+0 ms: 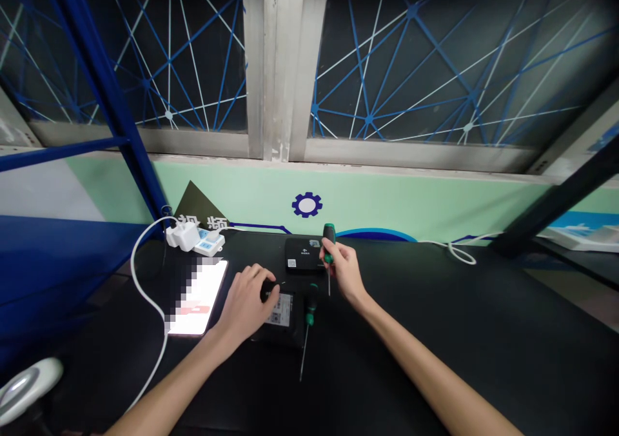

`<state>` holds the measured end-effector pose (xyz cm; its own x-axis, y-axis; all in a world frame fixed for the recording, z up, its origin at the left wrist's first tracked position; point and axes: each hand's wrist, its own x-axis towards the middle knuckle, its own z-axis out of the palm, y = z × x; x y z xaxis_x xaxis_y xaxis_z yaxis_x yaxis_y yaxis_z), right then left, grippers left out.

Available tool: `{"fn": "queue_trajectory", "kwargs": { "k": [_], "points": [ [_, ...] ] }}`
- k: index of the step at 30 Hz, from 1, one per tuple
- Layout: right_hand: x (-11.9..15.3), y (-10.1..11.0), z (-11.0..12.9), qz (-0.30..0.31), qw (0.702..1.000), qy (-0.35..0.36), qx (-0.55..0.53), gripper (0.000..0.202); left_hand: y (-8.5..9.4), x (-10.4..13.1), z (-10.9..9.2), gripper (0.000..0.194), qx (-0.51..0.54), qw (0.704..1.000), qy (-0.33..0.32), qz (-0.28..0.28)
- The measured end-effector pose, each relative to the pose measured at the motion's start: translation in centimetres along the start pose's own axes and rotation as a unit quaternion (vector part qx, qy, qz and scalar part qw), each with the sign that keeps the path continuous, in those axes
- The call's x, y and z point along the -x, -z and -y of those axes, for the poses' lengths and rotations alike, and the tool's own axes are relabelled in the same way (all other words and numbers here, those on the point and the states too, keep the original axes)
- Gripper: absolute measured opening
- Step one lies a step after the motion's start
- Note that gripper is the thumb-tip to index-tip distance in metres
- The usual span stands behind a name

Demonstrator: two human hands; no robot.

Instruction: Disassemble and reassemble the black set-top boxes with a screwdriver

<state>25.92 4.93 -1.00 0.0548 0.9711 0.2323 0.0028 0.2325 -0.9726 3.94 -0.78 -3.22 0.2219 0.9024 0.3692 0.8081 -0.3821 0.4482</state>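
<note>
My right hand is closed around the black and green handle of a screwdriver, whose thin shaft points down. Just behind it sits a flat black box with a small white label. Lower on the table lies a black boxy device with a large white label. Over that device's upper left part, my left hand curls its fingers and thumb, gripping its edge; the hand hides that corner. A second screwdriver, also black and green, lies along the device's right side with its shaft toward me.
A lit phone or tablet lies left of my left hand. Behind it are a power strip with a white plug and a white cable. A white rounded object stands at the lower left. A thin white cord lies back right.
</note>
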Motion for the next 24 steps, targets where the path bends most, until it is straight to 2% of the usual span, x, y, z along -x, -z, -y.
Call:
{"fn": "queue_trajectory", "kwargs": {
  "k": [4, 8, 10, 14, 17, 21, 24],
  "points": [
    [0.0, 0.2, 0.1, 0.039, 0.998, -0.006, 0.039, 0.039, 0.5, -0.6, 1.1, 0.015, 0.004, 1.000, 0.009, 0.006],
    [-0.1, 0.9, 0.5, 0.085, 0.982, -0.025, 0.167, 0.028, 0.6, -0.8, 1.9, 0.014, 0.020, 1.000, 0.005, 0.021],
    [-0.1, 1.2, 1.0, 0.114, 0.960, -0.028, 0.254, 0.026, 0.6, -0.8, 2.0, 0.014, 0.019, 0.999, 0.007, 0.025],
    [0.1, 1.3, 1.9, 0.128, 0.902, -0.014, 0.412, 0.034, 0.8, -0.9, 2.0, 0.016, 0.016, 0.999, 0.011, 0.030],
    [0.3, 1.1, 2.1, 0.151, 0.866, -0.035, 0.475, 0.039, 0.9, -0.9, 2.1, 0.022, 0.016, 0.999, 0.020, 0.044],
    [0.5, 0.8, 1.7, 0.155, 0.826, -0.054, 0.539, 0.030, 1.0, -0.9, 2.1, 0.026, 0.026, 0.997, 0.034, 0.061],
    [0.6, 0.7, 1.1, 0.143, 0.800, -0.037, 0.582, 0.026, 1.0, -0.9, 2.1, 0.026, 0.030, 0.997, 0.041, 0.064]
  ]
}}
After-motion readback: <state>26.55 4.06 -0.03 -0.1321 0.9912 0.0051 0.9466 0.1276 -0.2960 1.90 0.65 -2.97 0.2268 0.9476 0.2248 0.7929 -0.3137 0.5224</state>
